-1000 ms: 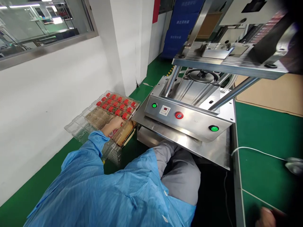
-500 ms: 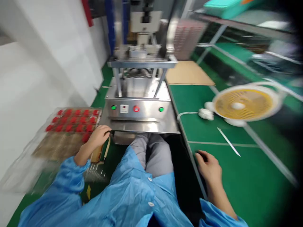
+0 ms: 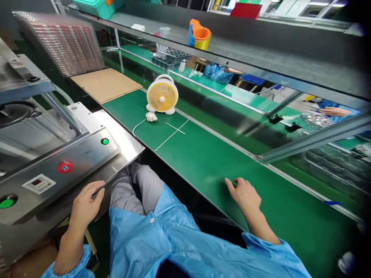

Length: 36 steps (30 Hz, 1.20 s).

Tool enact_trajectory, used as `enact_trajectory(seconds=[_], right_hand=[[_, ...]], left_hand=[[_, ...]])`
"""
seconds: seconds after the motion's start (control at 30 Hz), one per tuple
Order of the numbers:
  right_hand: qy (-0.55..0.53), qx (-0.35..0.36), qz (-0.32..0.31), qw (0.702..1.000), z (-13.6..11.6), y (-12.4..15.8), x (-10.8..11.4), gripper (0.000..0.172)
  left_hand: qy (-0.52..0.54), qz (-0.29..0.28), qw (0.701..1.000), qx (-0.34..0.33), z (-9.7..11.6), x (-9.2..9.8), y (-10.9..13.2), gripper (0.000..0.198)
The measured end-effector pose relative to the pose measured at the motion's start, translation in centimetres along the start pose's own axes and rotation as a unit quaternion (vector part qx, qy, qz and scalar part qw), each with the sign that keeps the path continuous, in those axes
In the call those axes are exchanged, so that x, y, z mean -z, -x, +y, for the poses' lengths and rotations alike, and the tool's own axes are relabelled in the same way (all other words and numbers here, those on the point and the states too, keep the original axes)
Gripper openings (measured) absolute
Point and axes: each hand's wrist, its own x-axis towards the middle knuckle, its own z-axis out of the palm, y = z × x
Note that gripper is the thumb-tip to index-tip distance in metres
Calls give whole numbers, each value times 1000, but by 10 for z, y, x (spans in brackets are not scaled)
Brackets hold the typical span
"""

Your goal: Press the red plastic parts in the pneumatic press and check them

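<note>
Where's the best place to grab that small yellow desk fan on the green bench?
Probably the yellow desk fan is best gripped by its round grille rim, from above: it stands upright on white feet, face toward the camera, top edge clear. Mind the white cable trailing from its base.

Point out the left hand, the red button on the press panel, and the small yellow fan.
left hand (image 3: 86, 201), head view, on the back of the hand.
red button (image 3: 65, 167), head view, on the button's round face.
yellow fan (image 3: 161, 96), head view, on the front grille.
</note>
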Motion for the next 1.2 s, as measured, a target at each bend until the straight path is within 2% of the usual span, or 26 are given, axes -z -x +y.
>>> enact_trajectory(seconds=[0.07,0.17,0.33,0.43,0.5,0.53,0.63,0.73,0.83,0.93,1.03,1.2], right_hand=[[26,-46,-45,998,14,5,2,49],[32,-40,-36,998,22,6,-1,42],[-23,43,-11,999,14,-14,-9,18],[-126,126,3,984,-16,-24,-15,12],[-231,194,12,953,-51,-22,-18,12],[-291,230,13,928,-72,-19,-19,14],[-443,334,14,832,-138,0,-14,20],[-520,419,10,744,-194,26,1,20],[-555,493,7,670,-229,49,19,14],[-570,561,-2,601,-250,61,29,10],[-564,596,-1,571,-264,66,31,9],[-533,640,41,552,-280,64,30,5]], left_hand=[[14,-12,1000,-6,2,-9,-5,28],[31,-30,999,-6,3,-18,-7,29],[52,-55,996,39,9,-20,0,31],[84,-64,992,63,16,-28,3,34],[126,-77,987,68,24,-37,3,38],[147,-87,983,66,31,-42,2,39],[196,-114,973,50,61,-54,1,38],[255,-132,957,36,98,-60,2,35],[355,-142,924,16,127,-62,3,47],[451,-129,883,-9,140,-62,4,59],[498,-89,862,-12,141,-61,7,56],[475,-9,880,-15,130,-63,9,55]])
